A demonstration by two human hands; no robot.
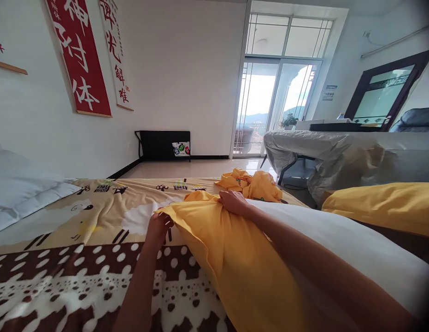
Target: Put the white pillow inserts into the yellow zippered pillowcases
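in the head view, the left hand (162, 223) pinches a corner of a yellow pillowcase (209, 240), which lies partly over a white pillow (325, 230) on a sheep-patterned blanket (105, 221). the right hand (232, 203) is closed on the pillowcase's far part. a crumpled yellow cloth (259, 184) lies just beyond it; a plastic-covered table (359, 150) stands farther off to the right.

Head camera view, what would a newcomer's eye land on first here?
Most likely the bright yellow cloth front and centre, its edge pinched by the left hand while the right hand lies on it, above an animal-print blanket. Next comes the red scroll with big white characters, hanging at upper left. Then perhaps the sunlit glass doors at the back, right of centre.
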